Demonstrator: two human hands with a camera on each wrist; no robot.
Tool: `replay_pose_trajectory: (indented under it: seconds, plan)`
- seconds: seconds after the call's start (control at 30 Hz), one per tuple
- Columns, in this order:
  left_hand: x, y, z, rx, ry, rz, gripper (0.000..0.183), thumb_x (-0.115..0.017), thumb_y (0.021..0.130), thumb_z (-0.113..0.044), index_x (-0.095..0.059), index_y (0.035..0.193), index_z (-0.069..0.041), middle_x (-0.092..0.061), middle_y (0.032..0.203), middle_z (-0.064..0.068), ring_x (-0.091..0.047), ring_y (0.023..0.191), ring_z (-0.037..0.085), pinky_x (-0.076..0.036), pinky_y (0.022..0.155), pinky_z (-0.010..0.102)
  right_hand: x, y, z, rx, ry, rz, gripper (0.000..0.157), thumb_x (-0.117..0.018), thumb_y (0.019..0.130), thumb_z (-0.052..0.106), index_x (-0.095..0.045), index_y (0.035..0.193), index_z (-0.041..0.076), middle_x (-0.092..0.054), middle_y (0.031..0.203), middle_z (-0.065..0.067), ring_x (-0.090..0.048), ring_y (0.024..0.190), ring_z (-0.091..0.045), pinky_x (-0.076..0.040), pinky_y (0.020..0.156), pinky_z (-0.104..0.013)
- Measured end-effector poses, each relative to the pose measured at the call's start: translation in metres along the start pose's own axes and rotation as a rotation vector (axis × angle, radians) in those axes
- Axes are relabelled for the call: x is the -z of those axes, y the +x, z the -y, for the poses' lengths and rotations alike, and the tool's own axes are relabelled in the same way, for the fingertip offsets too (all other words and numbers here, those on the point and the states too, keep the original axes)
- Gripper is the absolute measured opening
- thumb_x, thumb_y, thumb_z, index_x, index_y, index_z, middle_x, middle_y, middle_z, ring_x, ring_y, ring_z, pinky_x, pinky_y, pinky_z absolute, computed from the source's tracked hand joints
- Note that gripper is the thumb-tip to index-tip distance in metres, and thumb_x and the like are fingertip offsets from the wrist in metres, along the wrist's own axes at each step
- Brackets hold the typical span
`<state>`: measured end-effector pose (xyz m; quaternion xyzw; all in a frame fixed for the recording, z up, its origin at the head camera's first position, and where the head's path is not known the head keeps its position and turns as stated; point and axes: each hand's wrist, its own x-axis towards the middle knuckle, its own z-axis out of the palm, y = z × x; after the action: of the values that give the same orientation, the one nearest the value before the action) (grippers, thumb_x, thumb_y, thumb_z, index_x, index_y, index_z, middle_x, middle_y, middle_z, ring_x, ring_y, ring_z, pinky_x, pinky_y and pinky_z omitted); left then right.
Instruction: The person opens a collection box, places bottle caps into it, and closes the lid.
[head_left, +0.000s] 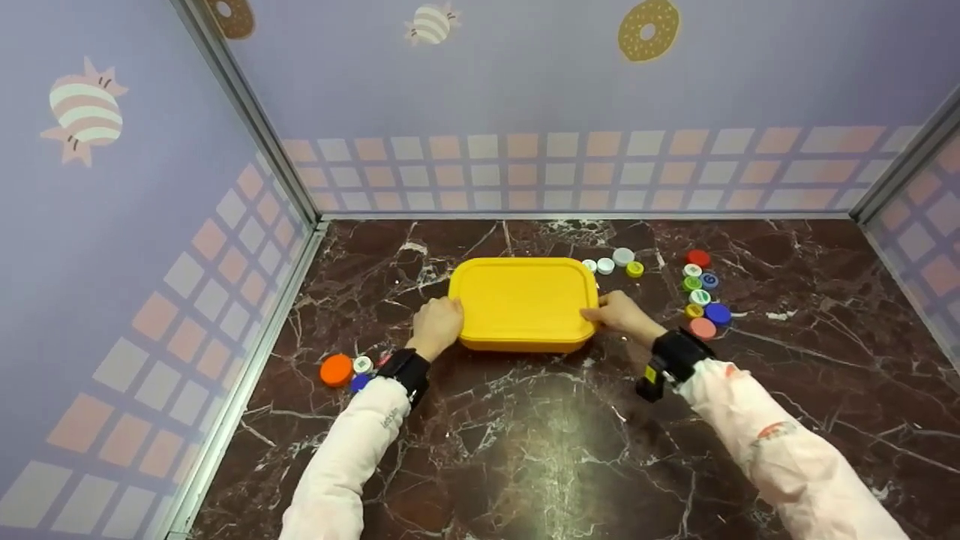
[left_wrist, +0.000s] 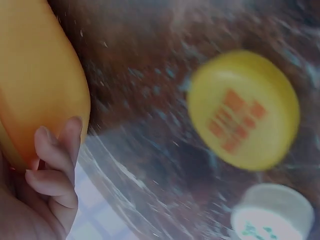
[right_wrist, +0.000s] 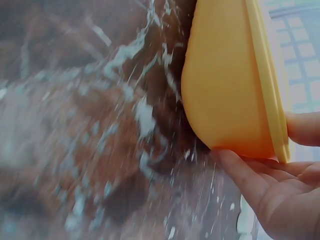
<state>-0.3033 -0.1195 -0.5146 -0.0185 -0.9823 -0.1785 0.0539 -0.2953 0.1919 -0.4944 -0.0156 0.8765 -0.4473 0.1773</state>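
Note:
A yellow lidded plastic box (head_left: pixel 525 300) lies between both hands, its lid facing up. At its left end my left hand (head_left: pixel 438 327) grips the side; in the left wrist view the curled fingers (left_wrist: pixel 56 162) touch the box's yellow wall (left_wrist: pixel 45 75). My right hand (head_left: pixel 624 315) holds the opposite end. In the right wrist view the thumb (right_wrist: pixel 304 128) is at the lid's rim (right_wrist: pixel 267 75) and the other fingers (right_wrist: pixel 240 170) are against the wall below. What the box contains is hidden under the lid.
Several bottle caps lie right of the box, including a red cap (head_left: pixel 697 259) and a blue cap (head_left: pixel 718 313). White caps (head_left: pixel 605 266) sit behind its right corner. An orange cap (head_left: pixel 336 370) lies at left, near the left forearm. Patterned walls (head_left: pixel 525 90) enclose the marble surface (head_left: pixel 525 450).

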Motion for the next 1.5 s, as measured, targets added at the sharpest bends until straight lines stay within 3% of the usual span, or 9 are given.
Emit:
replay_pose_trajectory:
  seconds: [0.3, 0.43, 0.53, 0.7, 0.83, 1.03, 1.17, 1.5]
  plan:
    - [-0.006, -0.005, -0.022, -0.265, 0.172, 0.043, 0.040, -0.036, 0.093, -0.021, -0.062, 0.069, -0.002, -0.061, 0.071, 0.017, -0.059, 0.064, 0.038, -0.045, 0.050, 0.049, 0.030, -0.020, -0.024, 0.021, 0.006, 0.051, 0.025, -0.059, 0.088, 0.018, -0.060, 0.085, -0.007, -0.048, 0.060, -0.004, -0.043, 0.052, -0.016, -0.035, 0.050, -0.025]
    - [-0.010, -0.009, -0.029, -0.336, 0.177, 0.031, 0.041, -0.038, 0.092, -0.022, -0.058, 0.062, -0.003, -0.060, 0.066, 0.015, -0.059, 0.060, 0.036, -0.045, 0.048, 0.047, 0.039, -0.027, -0.033, 0.027, -0.009, 0.059, 0.024, -0.059, 0.087, 0.018, -0.060, 0.082, -0.006, -0.048, 0.059, -0.003, -0.044, 0.051, -0.014, -0.036, 0.049, -0.025]
    - [-0.013, -0.013, -0.034, -0.382, 0.154, -0.014, 0.043, -0.040, 0.091, -0.023, -0.055, 0.055, -0.005, -0.059, 0.061, 0.014, -0.058, 0.056, 0.035, -0.044, 0.046, 0.046, 0.044, -0.031, -0.039, 0.011, -0.008, 0.068, 0.028, -0.060, 0.087, 0.018, -0.061, 0.089, -0.010, -0.055, 0.064, -0.003, -0.051, 0.056, -0.014, -0.043, 0.054, -0.028]
    - [-0.021, -0.020, -0.042, -0.377, 0.086, -0.033, 0.044, -0.039, 0.092, -0.025, -0.054, 0.055, -0.005, -0.059, 0.062, 0.014, -0.058, 0.057, 0.035, -0.044, 0.048, 0.047, 0.051, -0.039, -0.047, -0.066, 0.060, 0.089, 0.039, -0.059, 0.088, 0.020, -0.056, 0.106, -0.014, -0.060, 0.075, -0.005, -0.056, 0.067, -0.016, -0.048, 0.069, -0.036]
    - [-0.027, -0.025, -0.045, -0.373, -0.013, -0.035, 0.042, -0.039, 0.093, -0.026, -0.051, 0.058, -0.006, -0.058, 0.062, 0.015, -0.058, 0.058, 0.036, -0.045, 0.049, 0.047, 0.053, -0.046, -0.052, -0.071, 0.109, 0.090, 0.041, -0.058, 0.089, 0.018, -0.052, 0.110, -0.016, -0.061, 0.079, -0.007, -0.057, 0.068, -0.013, -0.047, 0.074, -0.038]
    - [-0.032, -0.026, -0.045, -0.429, -0.054, -0.020, 0.043, -0.039, 0.093, -0.028, -0.042, 0.054, -0.013, -0.049, 0.052, 0.006, -0.056, 0.050, 0.031, -0.042, 0.044, 0.043, 0.057, -0.054, -0.058, -0.059, 0.078, 0.072, 0.037, -0.060, 0.087, 0.020, -0.057, 0.104, -0.013, -0.058, 0.071, -0.003, -0.054, 0.061, -0.011, -0.047, 0.063, -0.031]
    - [-0.033, -0.026, -0.046, -0.457, -0.056, -0.007, 0.043, -0.039, 0.092, -0.030, -0.039, 0.052, -0.014, -0.044, 0.049, 0.003, -0.054, 0.048, 0.028, -0.040, 0.043, 0.041, 0.059, -0.057, -0.061, -0.070, 0.062, 0.065, 0.041, -0.061, 0.087, 0.022, -0.056, 0.107, -0.013, -0.060, 0.073, -0.004, -0.055, 0.063, -0.012, -0.047, 0.064, -0.031]
    - [-0.034, -0.029, -0.052, -0.477, -0.024, 0.011, 0.043, -0.038, 0.092, -0.030, -0.040, 0.052, -0.014, -0.048, 0.051, 0.005, -0.054, 0.049, 0.028, -0.041, 0.044, 0.042, 0.061, -0.066, -0.065, -0.083, 0.066, 0.047, 0.039, -0.061, 0.087, 0.022, -0.057, 0.104, -0.013, -0.058, 0.070, -0.004, -0.054, 0.061, -0.014, -0.046, 0.059, -0.029]
